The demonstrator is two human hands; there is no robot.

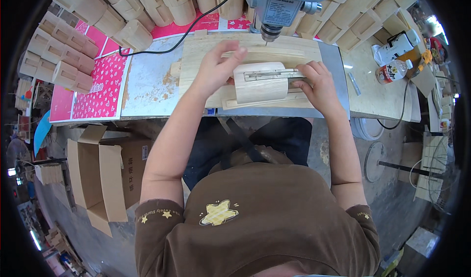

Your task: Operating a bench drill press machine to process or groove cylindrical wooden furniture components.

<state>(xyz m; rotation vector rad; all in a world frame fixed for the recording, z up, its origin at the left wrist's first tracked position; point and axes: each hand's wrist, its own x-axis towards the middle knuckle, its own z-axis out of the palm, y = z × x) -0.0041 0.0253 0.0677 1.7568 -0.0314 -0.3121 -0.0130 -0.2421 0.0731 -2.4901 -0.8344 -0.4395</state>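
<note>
A pale, rounded wooden block point(260, 91) lies on a wooden board point(195, 61) under the drill press point(280, 13). Along the block's top rests a narrow slotted metal strip point(267, 75). My right hand point(318, 83) is closed, thumb and fingers pinching the strip's right end beside the block. My left hand point(219, 67) is raised at the block's left, its fingers stretched out and apart from the thumb, with nothing held. The drill chuck and bit point(269, 36) hang just behind the block, apart from it.
Stacked wooden blocks point(137, 34) line the back and left of the bench, more point(360, 14) the back right. A black cable point(189, 34) crosses the left side. A marker-like tube point(353, 84) and a labelled bottle point(394, 71) stand right. An open cardboard box point(112, 166) is on the floor.
</note>
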